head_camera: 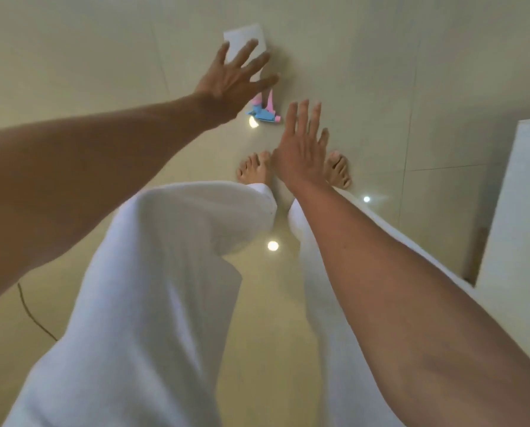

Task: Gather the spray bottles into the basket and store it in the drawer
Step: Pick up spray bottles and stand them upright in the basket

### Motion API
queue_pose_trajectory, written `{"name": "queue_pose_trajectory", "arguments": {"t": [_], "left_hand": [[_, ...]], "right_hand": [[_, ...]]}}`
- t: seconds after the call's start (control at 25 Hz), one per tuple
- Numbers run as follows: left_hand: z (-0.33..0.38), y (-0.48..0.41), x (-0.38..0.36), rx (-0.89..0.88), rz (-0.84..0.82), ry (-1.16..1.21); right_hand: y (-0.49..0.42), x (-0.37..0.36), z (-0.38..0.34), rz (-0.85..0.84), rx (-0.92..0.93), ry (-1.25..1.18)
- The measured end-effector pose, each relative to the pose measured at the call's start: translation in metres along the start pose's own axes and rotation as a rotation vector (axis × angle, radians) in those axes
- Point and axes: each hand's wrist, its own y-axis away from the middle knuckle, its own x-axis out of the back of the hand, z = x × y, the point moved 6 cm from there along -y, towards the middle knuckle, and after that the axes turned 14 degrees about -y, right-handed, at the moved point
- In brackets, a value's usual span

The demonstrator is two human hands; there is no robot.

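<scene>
I look straight down at a beige tiled floor. Spray bottles (265,110) with blue and pink trigger heads lie on the floor ahead of my bare feet, partly hidden by my left hand. A white box-like thing, perhaps the basket (246,41), stands farther ahead, its near side covered by my fingers. My left hand (237,80) is stretched out above the bottles with fingers spread, holding nothing. My right hand (302,152) hovers flat above my feet, fingers apart and empty.
A white cabinet or wall block (519,195) rises at the right edge. A thin dark cable (31,315) lies on the floor at the lower left. My white trouser legs (153,288) fill the lower middle. Ceiling lights reflect off the tiles.
</scene>
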Motion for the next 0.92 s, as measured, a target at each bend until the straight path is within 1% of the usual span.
{"name": "queue_pose_trajectory", "arguments": {"t": [0.12, 0.2, 0.32, 0.36, 0.4, 0.44, 0.48, 0.56, 0.6, 0.68, 0.76, 0.8, 0.84, 0.92], "left_hand": [[-0.017, -0.049, -0.021, -0.018, -0.070, -0.201], [-0.039, -0.076, -0.033, -0.059, -0.108, -0.259], [-0.056, -0.104, -0.043, -0.219, -0.090, -0.458], [-0.055, -0.109, -0.047, -0.282, -0.089, -0.495], [-0.051, -0.113, -0.050, -0.325, -0.092, -0.483], [-0.047, -0.112, -0.052, -0.336, -0.106, -0.430], [-0.045, -0.108, -0.051, -0.311, -0.123, -0.340], [-0.050, -0.094, -0.041, -0.171, -0.151, -0.048], [-0.054, -0.083, -0.035, -0.084, -0.159, 0.118], [-0.053, -0.055, -0.016, 0.027, -0.138, 0.361], [-0.040, -0.021, 0.019, 0.043, -0.108, 0.535], [-0.030, 0.001, 0.043, 0.037, -0.089, 0.601], [-0.019, 0.023, 0.068, 0.037, -0.061, 0.665], [0.002, 0.070, 0.121, 0.035, 0.018, 0.807]], "right_hand": [[-0.035, -0.019, -0.004, 0.023, 0.050, -0.020], [-0.055, -0.028, -0.006, 0.075, 0.101, -0.020], [-0.076, -0.035, -0.006, 0.101, 0.180, 0.003], [-0.080, -0.035, -0.006, 0.106, 0.196, 0.001], [-0.081, -0.035, -0.005, 0.115, 0.204, 0.003], [-0.079, -0.034, -0.005, 0.125, 0.206, 0.012], [-0.074, -0.032, -0.005, 0.135, 0.197, 0.012], [-0.059, -0.022, -0.003, 0.180, 0.131, -0.060], [-0.045, -0.015, -0.001, 0.216, 0.062, -0.147], [-0.011, -0.003, 0.005, 0.280, -0.086, -0.404], [0.026, 0.012, 0.006, 0.320, -0.201, -0.725], [0.049, 0.028, 0.007, 0.375, -0.242, -0.876], [0.071, 0.048, 0.008, 0.460, -0.276, -0.997], [0.120, 0.102, 0.015, 0.679, -0.315, -1.160]]}}
